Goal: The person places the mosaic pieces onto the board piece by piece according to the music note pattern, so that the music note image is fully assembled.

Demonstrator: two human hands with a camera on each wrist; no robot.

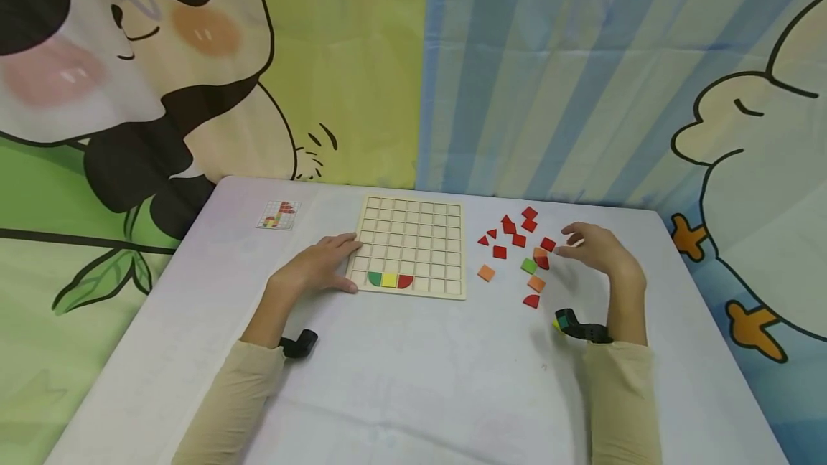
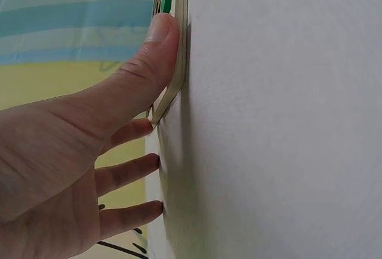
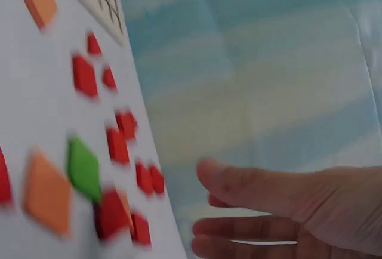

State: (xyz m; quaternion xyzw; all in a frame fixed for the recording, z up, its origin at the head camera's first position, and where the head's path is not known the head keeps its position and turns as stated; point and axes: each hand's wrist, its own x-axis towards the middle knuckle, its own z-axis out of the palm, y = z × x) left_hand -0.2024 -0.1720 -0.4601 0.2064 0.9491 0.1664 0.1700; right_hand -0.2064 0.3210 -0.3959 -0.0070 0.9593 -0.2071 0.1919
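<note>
A wooden grid board (image 1: 413, 235) lies mid-table. In its bottom row sit a green quarter-round piece (image 1: 375, 278), a yellow square (image 1: 389, 280) and a red quarter-round piece (image 1: 405, 281). My left hand (image 1: 316, 264) touches the board's left side, fingers fairly straight; in the left wrist view the thumb (image 2: 158, 50) rests along the board's edge by the corner. Above the table, just right of the loose pieces, my right hand (image 1: 601, 246) hovers with loosely bent fingers and nothing in them. Nearest to it are a red square (image 1: 548, 244) and a red quarter-round piece (image 1: 542, 262) overlapping an orange one.
Several red squares and triangles (image 1: 519, 240) are scattered right of the board, with a green square (image 1: 529, 266) and orange squares (image 1: 487, 273). A small pattern card (image 1: 279, 215) lies at the back left. Part of a yellow piece shows beside the right wrist camera (image 1: 581, 329).
</note>
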